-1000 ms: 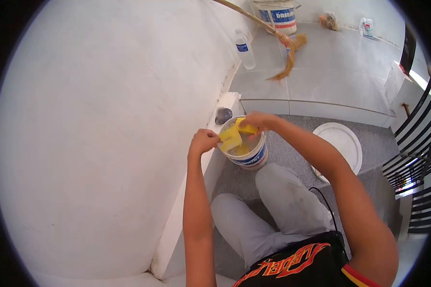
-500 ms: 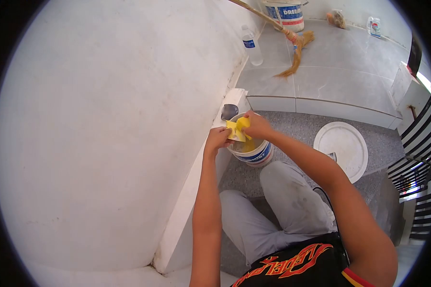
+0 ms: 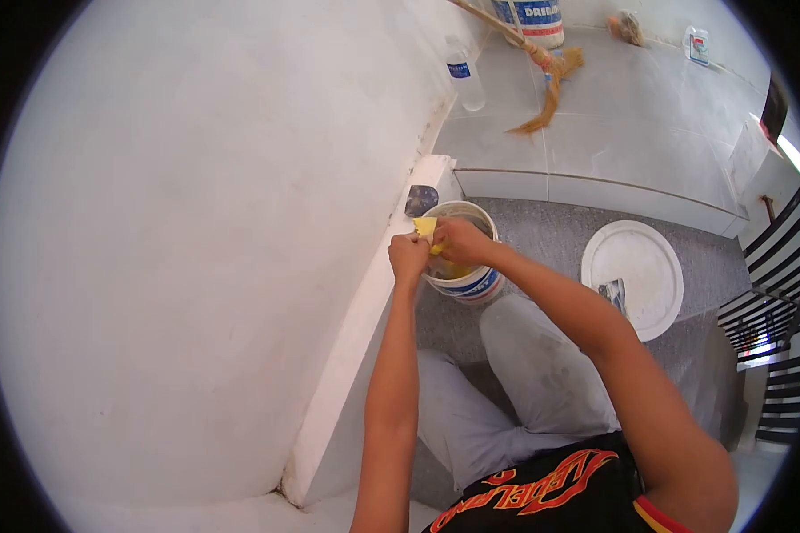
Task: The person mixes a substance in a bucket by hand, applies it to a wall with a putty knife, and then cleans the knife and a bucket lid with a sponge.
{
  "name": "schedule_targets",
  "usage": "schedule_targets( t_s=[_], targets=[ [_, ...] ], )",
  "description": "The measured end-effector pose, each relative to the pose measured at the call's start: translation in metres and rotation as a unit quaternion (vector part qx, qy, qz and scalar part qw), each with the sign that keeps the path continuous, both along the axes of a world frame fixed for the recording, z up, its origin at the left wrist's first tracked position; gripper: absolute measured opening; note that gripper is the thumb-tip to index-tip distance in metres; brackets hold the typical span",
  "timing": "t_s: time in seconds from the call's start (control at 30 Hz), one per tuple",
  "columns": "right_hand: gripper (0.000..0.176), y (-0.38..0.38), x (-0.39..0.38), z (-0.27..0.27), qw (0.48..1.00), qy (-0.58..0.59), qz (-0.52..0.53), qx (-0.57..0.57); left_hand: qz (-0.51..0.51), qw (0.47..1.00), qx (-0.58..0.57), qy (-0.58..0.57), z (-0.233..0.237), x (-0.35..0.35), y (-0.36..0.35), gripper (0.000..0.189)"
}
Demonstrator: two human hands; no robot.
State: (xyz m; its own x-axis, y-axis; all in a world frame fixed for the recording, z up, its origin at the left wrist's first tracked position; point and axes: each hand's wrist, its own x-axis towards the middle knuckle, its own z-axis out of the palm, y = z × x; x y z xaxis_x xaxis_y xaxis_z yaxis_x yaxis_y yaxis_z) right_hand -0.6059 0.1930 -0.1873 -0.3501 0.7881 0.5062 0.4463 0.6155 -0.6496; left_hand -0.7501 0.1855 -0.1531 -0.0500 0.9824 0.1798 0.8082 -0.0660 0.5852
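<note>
My left hand (image 3: 408, 256) pinches the left edge of a small yellow sheet (image 3: 425, 227), its fingers curled at the near side of the bucket's rim. Across from it, my right hand (image 3: 462, 241) grips the same sheet, covering most of its right part. Both hands are close together over the mouth of a white bucket (image 3: 477, 286) with a blue label. Some yellow also shows low inside the bucket, below my right hand. On the white ledge just beyond lies a dark, flat, rounded piece (image 3: 421, 201).
A white round lid (image 3: 644, 262) with a small dark-and-grey item (image 3: 612, 294) on it lies right of my knees. On the tiled step are a broom (image 3: 547, 84), a clear bottle (image 3: 465, 82) and another bucket (image 3: 535, 22). White wall stands left, black railing right.
My right hand has moved down and left, closer to my left hand, and now covers more of the yellow sheet. The view has shifted slightly.
</note>
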Motion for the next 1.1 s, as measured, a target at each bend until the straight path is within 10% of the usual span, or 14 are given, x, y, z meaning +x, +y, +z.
schedule_targets(
  t_s=[0.23, 0.43, 0.63, 0.83, 1.1],
  targets=[
    [0.009, 0.002, 0.013, -0.004, 0.971, -0.222, 0.064, -0.054, 0.004, 0.998, 0.027, -0.050, -0.010, 0.000, 0.000, 0.021],
    [0.018, -0.005, -0.008, 0.006, 0.980, 0.022, -0.195, -0.008, -0.009, 0.999, 0.025, -0.046, -0.005, 0.001, -0.005, 0.023],
    [0.023, -0.009, -0.004, 0.010, 0.948, -0.220, -0.096, -0.208, -0.018, 0.997, 0.068, -0.010, -0.011, -0.002, -0.004, 0.022],
    [0.018, 0.004, -0.010, 0.001, 0.960, 0.037, -0.276, -0.002, -0.041, 0.996, 0.002, -0.083, -0.006, 0.001, -0.010, 0.024],
    [0.023, -0.006, 0.003, 0.020, 0.959, -0.149, -0.180, -0.160, -0.057, 0.994, 0.093, -0.032, -0.007, -0.003, -0.011, 0.020]
  ],
)
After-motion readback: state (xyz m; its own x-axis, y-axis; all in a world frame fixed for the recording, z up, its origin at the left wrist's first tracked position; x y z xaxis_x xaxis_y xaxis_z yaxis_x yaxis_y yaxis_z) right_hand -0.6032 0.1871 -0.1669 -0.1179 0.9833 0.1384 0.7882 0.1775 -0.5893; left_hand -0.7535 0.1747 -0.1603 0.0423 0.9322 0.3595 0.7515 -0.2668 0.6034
